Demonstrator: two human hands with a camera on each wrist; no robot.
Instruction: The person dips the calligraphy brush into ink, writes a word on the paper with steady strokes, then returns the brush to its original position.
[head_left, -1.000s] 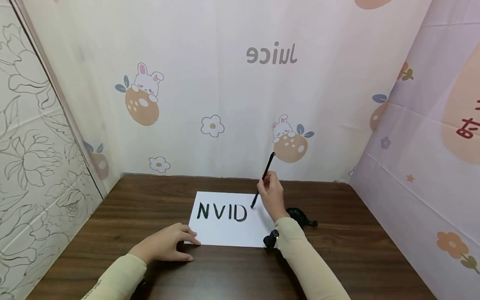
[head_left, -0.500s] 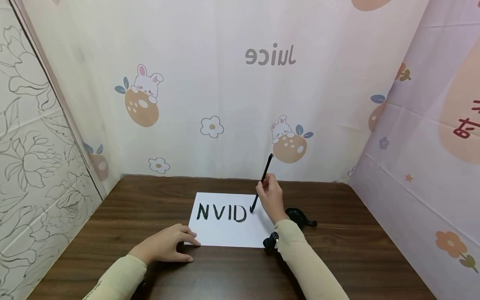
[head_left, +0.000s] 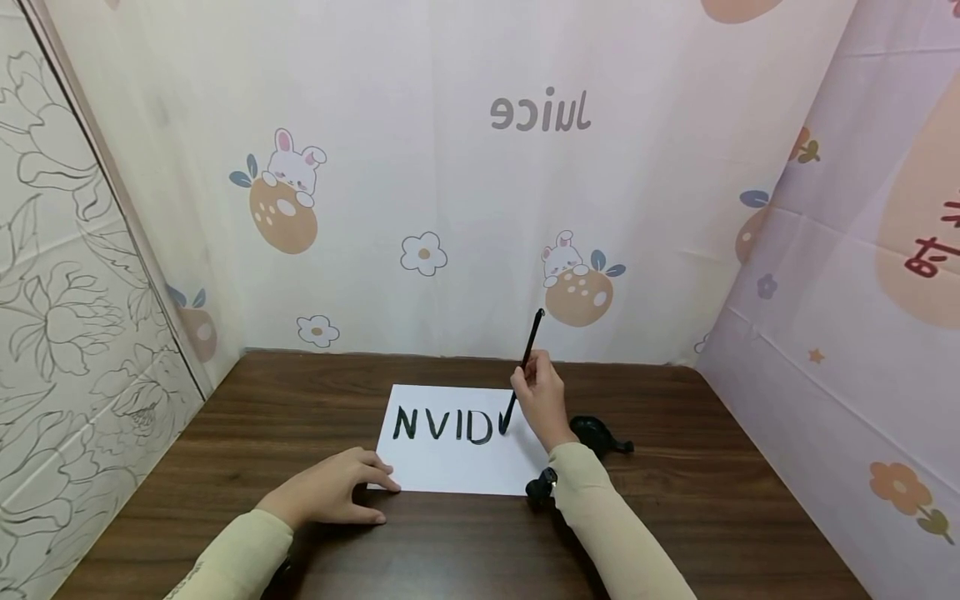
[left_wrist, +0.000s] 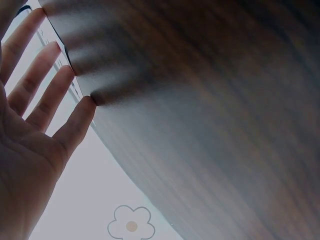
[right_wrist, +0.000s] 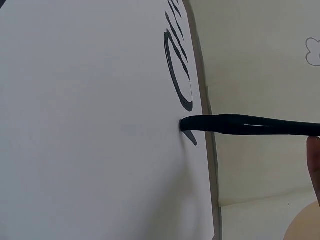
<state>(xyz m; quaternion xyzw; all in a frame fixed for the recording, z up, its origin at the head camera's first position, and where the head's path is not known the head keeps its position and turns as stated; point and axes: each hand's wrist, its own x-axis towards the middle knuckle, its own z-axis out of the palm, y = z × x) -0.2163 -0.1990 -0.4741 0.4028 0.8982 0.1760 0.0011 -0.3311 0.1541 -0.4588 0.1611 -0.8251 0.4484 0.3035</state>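
Observation:
A white sheet of paper (head_left: 450, 467) lies on the wooden table, lettered "NVID" in thick black strokes. To the right of the D there is a short fresh stroke (right_wrist: 191, 138). My right hand (head_left: 543, 400) pinches a slim black writing brush (head_left: 531, 337), its shaft leaning up and to the right. In the right wrist view the dark tip of the brush (right_wrist: 240, 124) bends against the paper at the end of that stroke. My left hand (head_left: 337, 487) rests at the sheet's lower left corner, fingers loosely spread, fingertips at the paper's edge.
Right of my right wrist sits a rounded black object (head_left: 596, 435) with a narrow knobbed end. A small black device (head_left: 542, 483) is on my right wrist. Printed curtains (head_left: 360, 167) stand behind the table (head_left: 675, 500) and at both sides.
My right hand has drawn the brush tip slightly downward toward me, and a dark stroke has appeared right of the D. The left hand has stayed in place.

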